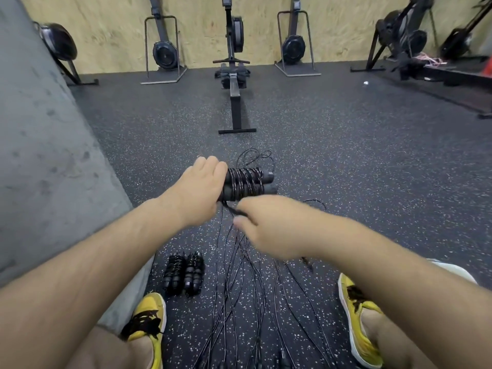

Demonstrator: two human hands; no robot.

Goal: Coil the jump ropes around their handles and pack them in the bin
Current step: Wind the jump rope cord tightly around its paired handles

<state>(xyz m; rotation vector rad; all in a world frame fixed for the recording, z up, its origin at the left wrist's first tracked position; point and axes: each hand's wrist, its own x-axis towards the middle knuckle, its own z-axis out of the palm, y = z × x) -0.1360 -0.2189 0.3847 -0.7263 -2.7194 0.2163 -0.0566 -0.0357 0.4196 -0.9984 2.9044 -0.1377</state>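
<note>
My left hand point(198, 187) grips the near end of a pair of black jump-rope handles point(249, 183) held side by side, with black rope wound around their middle. My right hand point(269, 227), blurred, pinches the loose end of that rope just below the handles. Two coiled jump ropes point(184, 272) lie side by side on the floor by my left foot. Several loose black ropes point(245, 288) stretch along the floor between my feet. No bin is in view.
A grey concrete wall point(40, 155) runs along the left. A rowing machine point(234, 83) lies straight ahead, with more machines against the plywood back wall and at the right. My yellow shoes point(149, 318) stand on the speckled rubber floor either side of the ropes.
</note>
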